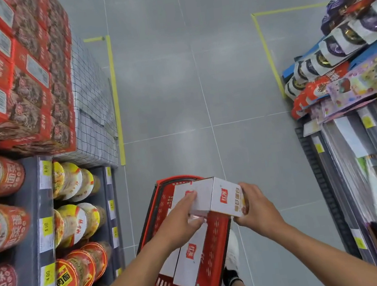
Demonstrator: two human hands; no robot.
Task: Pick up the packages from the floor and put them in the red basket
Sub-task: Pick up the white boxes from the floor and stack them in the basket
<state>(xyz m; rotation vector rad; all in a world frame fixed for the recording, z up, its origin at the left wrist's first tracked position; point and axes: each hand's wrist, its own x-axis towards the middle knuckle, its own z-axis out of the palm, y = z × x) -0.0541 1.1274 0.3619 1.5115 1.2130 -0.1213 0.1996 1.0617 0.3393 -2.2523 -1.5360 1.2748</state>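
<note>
I observe my left hand (181, 220) and right hand (257, 205) both gripping a white cardboard box with red logo (216, 198), lower centre of frame, over the red plastic basket (153, 221); a second white box (190, 265) lies inside.

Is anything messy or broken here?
Nothing looks broken or spilled. The only crooked thing is the white box lying slantwise in the red basket. The left hand and right hand hold a second white box above it.
</note>
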